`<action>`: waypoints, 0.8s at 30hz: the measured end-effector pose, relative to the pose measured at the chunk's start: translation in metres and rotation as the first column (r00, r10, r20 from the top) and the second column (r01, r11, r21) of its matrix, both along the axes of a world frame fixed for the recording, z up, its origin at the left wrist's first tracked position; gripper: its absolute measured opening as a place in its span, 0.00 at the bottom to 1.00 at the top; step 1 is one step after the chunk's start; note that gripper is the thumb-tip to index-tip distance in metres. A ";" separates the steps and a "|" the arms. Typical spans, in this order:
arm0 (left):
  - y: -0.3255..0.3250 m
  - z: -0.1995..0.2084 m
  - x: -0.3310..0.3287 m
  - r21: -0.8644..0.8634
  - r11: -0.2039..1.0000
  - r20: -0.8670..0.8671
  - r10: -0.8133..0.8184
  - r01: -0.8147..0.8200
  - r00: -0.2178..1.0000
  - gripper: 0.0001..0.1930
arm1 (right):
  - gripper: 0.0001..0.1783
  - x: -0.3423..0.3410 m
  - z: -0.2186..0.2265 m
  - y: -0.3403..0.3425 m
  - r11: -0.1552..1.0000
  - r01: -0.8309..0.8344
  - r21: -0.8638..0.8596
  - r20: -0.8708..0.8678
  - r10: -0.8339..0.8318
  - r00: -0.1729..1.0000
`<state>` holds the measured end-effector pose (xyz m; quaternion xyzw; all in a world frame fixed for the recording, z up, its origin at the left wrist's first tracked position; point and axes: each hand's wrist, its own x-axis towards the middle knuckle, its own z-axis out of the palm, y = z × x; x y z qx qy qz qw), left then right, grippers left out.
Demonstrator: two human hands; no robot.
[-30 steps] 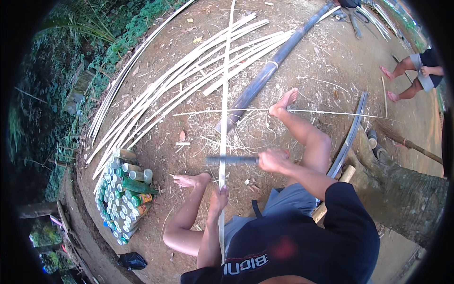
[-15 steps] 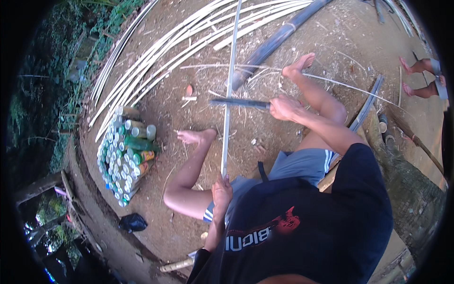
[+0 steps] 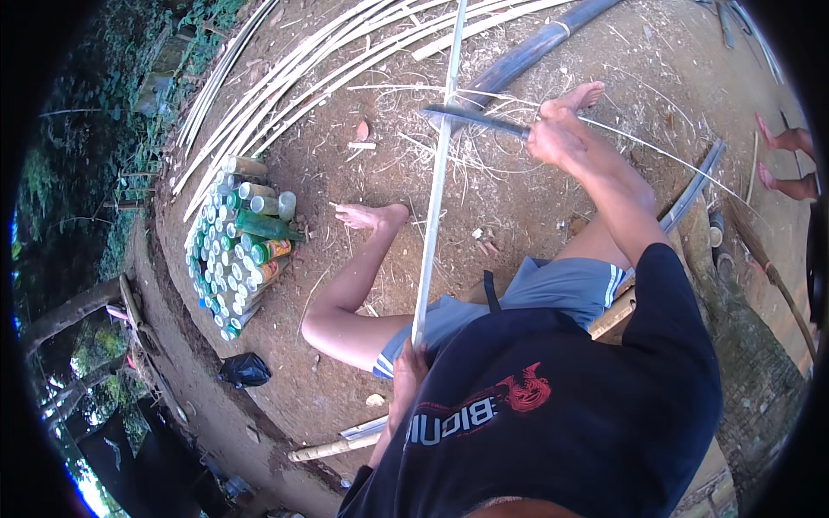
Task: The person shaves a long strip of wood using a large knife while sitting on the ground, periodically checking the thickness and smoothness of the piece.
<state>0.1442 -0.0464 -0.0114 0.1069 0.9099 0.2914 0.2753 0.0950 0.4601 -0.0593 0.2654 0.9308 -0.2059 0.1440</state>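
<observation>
My left hand (image 3: pixel 409 371), close against my waist, grips the near end of a long pale bamboo strip (image 3: pixel 435 211). The strip runs away from me past my feet to the top of the view. My right hand (image 3: pixel 554 142) is wrapped round the handle of a machete (image 3: pixel 479 119), out beside my right foot. Its dark blade lies crosswise over the far part of the strip and seems to touch it. The handle is mostly hidden in my fist.
Several split bamboo strips (image 3: pixel 315 76) and a dark bamboo pole (image 3: pixel 527 59) lie on the soil ahead. Stacked bottles and jars (image 3: pixel 246 246) and a black plastic bag (image 3: pixel 244 369) are at left. Another person's feet (image 3: pixel 767 154) and a broom (image 3: pixel 753 237) show at right.
My right hand and the machete have moved farther out along the strip, away from me. My left hand has drawn slightly closer to my body. The whole view has shifted a little.
</observation>
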 end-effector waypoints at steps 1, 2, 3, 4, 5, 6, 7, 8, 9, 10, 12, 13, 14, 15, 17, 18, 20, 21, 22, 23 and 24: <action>-0.009 -0.006 0.002 -0.005 1.000 -0.009 0.008 -0.008 1.000 0.11 | 0.12 -0.004 0.000 0.004 0.998 0.037 -0.041 -0.006 -0.037 0.999; -0.011 -0.007 -0.001 -0.007 1.000 -0.017 0.007 -0.008 1.000 0.11 | 0.12 -0.006 0.001 0.006 0.993 0.085 -0.083 -0.009 -0.086 0.996; -0.008 0.005 -0.001 -0.073 0.997 0.026 0.004 -0.002 1.000 0.11 | 0.13 -0.004 0.027 -0.015 0.986 0.083 -0.144 0.060 -0.075 0.995; -0.004 0.018 -0.001 -0.139 0.990 0.070 0.003 0.007 0.998 0.11 | 0.13 -0.005 0.018 -0.015 0.996 -0.046 -0.080 0.045 0.050 0.998; 0.001 0.030 0.001 -0.151 0.988 0.086 -0.010 0.023 0.996 0.11 | 0.13 -0.003 0.007 -0.012 0.987 -0.163 -0.011 0.038 0.163 0.986; -0.004 0.027 0.006 -0.174 0.984 0.098 -0.012 0.029 0.995 0.11 | 0.13 -0.001 0.003 -0.011 0.959 -0.280 0.052 0.040 0.278 0.960; -0.012 0.020 0.011 -0.197 0.980 0.111 -0.015 0.037 0.994 0.11 | 0.14 -0.012 0.001 0.003 0.993 -0.105 0.057 0.063 0.102 0.993; -0.021 0.020 0.019 -0.224 0.973 0.131 -0.028 0.058 0.991 0.11 | 0.14 -0.020 -0.019 0.036 0.999 -0.007 0.041 0.046 0.006 0.999; -0.022 0.024 0.017 -0.244 0.963 0.182 -0.073 0.117 0.981 0.12 | 0.14 -0.021 -0.037 0.069 0.995 0.097 0.034 0.021 -0.098 0.995; -0.031 0.023 0.019 -0.271 0.957 0.175 -0.060 0.107 0.983 0.14 | 0.14 -0.017 -0.043 0.073 0.993 0.110 0.035 -0.005 -0.110 0.994; -0.051 0.014 0.029 -0.316 0.946 0.153 -0.022 0.070 0.988 0.16 | 0.13 -0.022 -0.039 0.075 0.991 0.123 0.042 -0.064 -0.121 0.991; -0.058 0.005 0.026 -0.375 0.919 0.164 -0.061 0.119 0.985 0.19 | 0.13 -0.019 -0.037 0.065 0.999 0.021 0.044 0.001 -0.021 1.000; -0.051 0.011 0.028 -0.212 0.977 0.207 0.007 0.038 0.978 0.20 | 0.12 -0.016 -0.030 0.049 0.995 -0.088 0.037 0.063 0.085 0.994; -0.038 0.025 0.031 -0.045 0.997 0.257 0.072 -0.063 0.964 0.21 | 0.12 -0.010 -0.017 0.021 0.994 -0.076 -0.077 -0.006 0.076 0.997; -0.036 0.033 0.025 0.095 0.991 0.388 0.048 -0.091 0.921 0.23 | 0.13 0.004 0.012 -0.023 0.994 -0.048 -0.098 -0.004 0.048 0.999; -0.038 0.024 -0.002 0.101 0.995 0.437 -0.059 0.016 0.898 0.23 | 0.08 0.020 -0.028 -0.028 0.997 -0.063 -0.033 -0.277 0.051 0.960; -0.016 0.040 -0.035 0.001 0.998 0.635 -0.047 0.059 0.771 0.27 | 0.14 0.041 -0.085 -0.068 0.944 0.076 -0.321 -0.382 -0.203 0.901; -0.019 0.035 -0.039 -0.087 0.966 0.518 -0.167 0.245 0.839 0.28 | 0.15 0.046 -0.085 -0.084 0.924 0.143 -0.356 -0.161 -0.211 0.964; -0.018 0.029 -0.045 -0.206 0.888 0.403 -0.306 0.411 0.862 0.30 | 0.18 0.054 -0.113 -0.102 0.901 0.161 -0.403 -0.283 -0.290 0.914; -0.016 0.021 -0.053 -0.427 0.716 0.541 -0.286 0.552 0.791 0.30 | 0.12 0.043 -0.074 -0.115 0.747 0.280 -0.603 -0.126 -0.436 0.891; 0.001 0.031 -0.066 -0.424 0.762 0.464 -0.283 0.490 0.840 0.30 | 0.08 0.038 -0.028 -0.129 0.528 0.414 -0.741 0.074 -0.548 0.833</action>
